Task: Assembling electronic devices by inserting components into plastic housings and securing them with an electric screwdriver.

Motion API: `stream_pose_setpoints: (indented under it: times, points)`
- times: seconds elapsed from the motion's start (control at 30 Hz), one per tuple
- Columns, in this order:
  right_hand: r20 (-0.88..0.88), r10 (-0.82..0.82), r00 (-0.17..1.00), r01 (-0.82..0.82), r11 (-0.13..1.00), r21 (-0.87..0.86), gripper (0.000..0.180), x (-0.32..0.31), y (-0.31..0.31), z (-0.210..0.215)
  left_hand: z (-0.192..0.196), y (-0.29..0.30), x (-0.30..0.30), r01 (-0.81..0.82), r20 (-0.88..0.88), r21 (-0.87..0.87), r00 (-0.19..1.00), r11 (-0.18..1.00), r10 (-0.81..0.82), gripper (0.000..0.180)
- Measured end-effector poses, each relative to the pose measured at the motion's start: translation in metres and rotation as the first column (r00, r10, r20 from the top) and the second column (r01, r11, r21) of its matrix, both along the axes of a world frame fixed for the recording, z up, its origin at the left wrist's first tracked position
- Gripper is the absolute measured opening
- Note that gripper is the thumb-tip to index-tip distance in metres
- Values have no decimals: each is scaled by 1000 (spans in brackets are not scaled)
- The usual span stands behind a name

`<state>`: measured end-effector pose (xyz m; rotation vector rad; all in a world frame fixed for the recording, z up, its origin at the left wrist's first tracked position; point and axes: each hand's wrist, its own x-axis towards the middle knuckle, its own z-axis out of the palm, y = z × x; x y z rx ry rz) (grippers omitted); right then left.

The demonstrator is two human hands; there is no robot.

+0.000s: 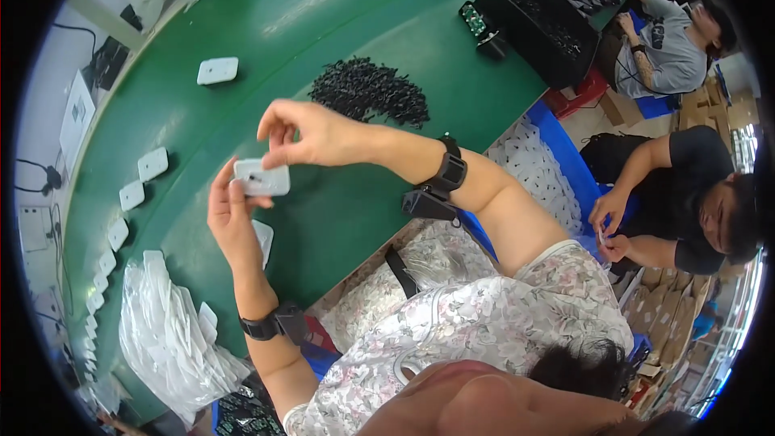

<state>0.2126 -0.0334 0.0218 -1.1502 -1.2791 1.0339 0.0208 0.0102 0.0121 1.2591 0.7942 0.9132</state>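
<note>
A small white plastic housing with rounded corners and a dark slot is held above the green table. My left hand grips it from the left, thumb and fingers at its edges. Over the housing's upper edge is my right hand, fingers curled and thumb tip at the white surface. Whatever may be between those fingertips is too small to make out. Beyond my right wrist lies a pile of small black parts. Another white housing rests on the table, partly hidden behind my left hand.
White housings run in a line along the table's left side, with one farther back. A clear bag of white parts lies at lower left. A black bin stands at far right; a co-worker sits beside a blue bin.
</note>
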Motion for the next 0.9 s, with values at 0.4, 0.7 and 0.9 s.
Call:
stream_pose_setpoints:
  times: [0.4,0.7,0.9]
  points:
    - [841,-13,-541,626,661,413,23,233,-69,-19,-44,64,-43,44,-556,696,665,717,499,18]
    - [894,-360,-267,549,706,448,19,228,-66,-20,-35,38,-39,232,-694,714,360,661,623,42]
    - [576,-496,649,470,858,209,34,138,-33,17,-37,23,-33,307,-676,737,295,603,676,58]
